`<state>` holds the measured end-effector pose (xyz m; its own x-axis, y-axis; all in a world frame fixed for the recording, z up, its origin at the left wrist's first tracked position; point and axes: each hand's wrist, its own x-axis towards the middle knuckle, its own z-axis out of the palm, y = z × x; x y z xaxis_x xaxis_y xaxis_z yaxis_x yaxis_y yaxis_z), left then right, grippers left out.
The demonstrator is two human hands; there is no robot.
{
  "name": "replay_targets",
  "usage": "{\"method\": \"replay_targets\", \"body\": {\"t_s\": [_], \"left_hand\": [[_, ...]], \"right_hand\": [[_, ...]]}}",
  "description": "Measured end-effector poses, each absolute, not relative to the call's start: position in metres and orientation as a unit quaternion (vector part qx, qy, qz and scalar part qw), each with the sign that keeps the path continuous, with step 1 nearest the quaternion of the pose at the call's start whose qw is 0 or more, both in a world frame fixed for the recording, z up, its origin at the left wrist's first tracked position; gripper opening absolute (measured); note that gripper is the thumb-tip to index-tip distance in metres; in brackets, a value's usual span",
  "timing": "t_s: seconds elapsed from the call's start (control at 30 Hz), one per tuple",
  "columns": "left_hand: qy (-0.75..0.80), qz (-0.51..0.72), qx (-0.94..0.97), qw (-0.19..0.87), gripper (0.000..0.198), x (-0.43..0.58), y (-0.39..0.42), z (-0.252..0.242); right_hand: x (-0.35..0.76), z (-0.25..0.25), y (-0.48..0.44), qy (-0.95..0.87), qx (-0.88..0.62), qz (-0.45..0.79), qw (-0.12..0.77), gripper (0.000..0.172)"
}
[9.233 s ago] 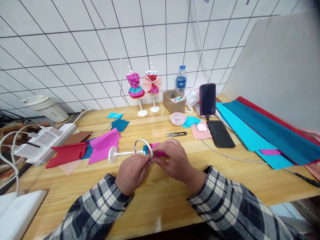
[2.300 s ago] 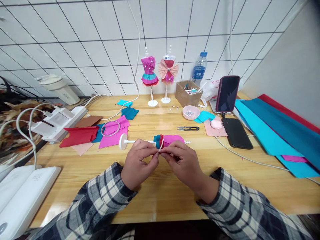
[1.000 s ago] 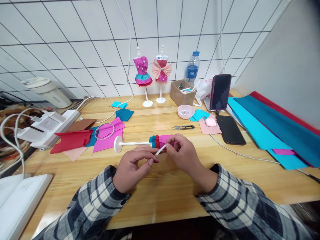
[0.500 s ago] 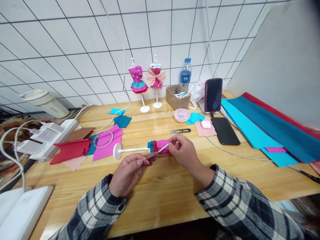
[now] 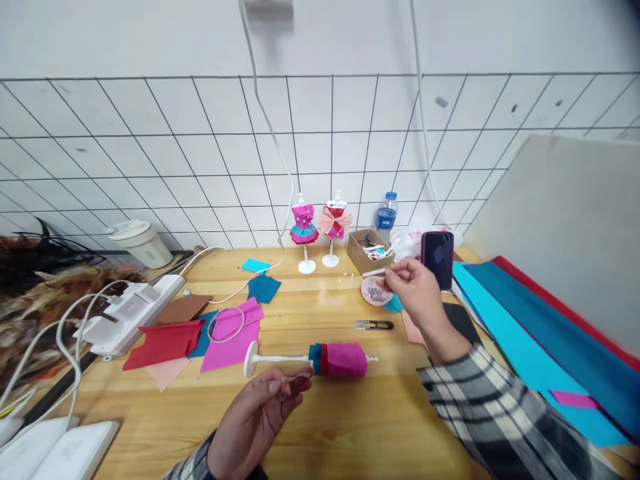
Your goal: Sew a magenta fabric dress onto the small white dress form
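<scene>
My left hand [image 5: 253,420] is at the front of the table, thumb and fingers pinched on a small, thin pinkish-brown piece [image 5: 299,381] that I cannot make out. Just beyond it lies a miniature dress form [image 5: 287,358] on its side, its round white base to the left. Magenta, red and teal fabric [image 5: 347,360] wraps its body. My right hand [image 5: 415,290] reaches over the pink bowl [image 5: 375,293] of small shiny beads, close to the cardboard box [image 5: 363,260]. Between its thumb and fingers is a thin white strip [image 5: 373,273].
Two dressed miniature forms [image 5: 305,230] stand at the back near a water bottle [image 5: 386,215]. Thread snips [image 5: 374,325] lie mid-table. Fabric scraps [image 5: 233,347] and a power strip [image 5: 130,313] are left; a phone [image 5: 437,257] and long fabric sheets [image 5: 530,320] are right.
My right hand has moved away from the left hand and the lying dress form, up and right toward the box, carrying the white strip. The view has tilted upward.
</scene>
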<state>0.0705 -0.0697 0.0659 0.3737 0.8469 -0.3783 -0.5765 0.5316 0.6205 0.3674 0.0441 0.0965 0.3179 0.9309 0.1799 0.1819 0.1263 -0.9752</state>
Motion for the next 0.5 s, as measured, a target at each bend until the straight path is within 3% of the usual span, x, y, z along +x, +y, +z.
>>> {"method": "replay_targets", "body": {"t_s": [0.07, 0.13, 0.37, 0.5], "left_hand": [[0.348, 0.447, 0.185, 0.803, 0.012, 0.07, -0.066, 0.071], [0.347, 0.453, 0.182, 0.801, 0.011, 0.07, -0.06, 0.075], [0.339, 0.452, 0.182, 0.805, 0.013, 0.076, -0.046, 0.08], [0.324, 0.441, 0.174, 0.819, 0.012, 0.083, -0.042, 0.076]], "right_hand": [[0.376, 0.102, 0.083, -0.508, -0.663, 0.148, 0.529, 0.017], [0.384, 0.1, 0.115, -0.504, -0.69, 0.084, 0.512, 0.017], [0.405, 0.062, 0.154, -0.578, -0.705, 0.037, 0.409, 0.024], [0.412, 0.071, 0.132, -0.604, -0.684, -0.019, 0.409, 0.03]]}}
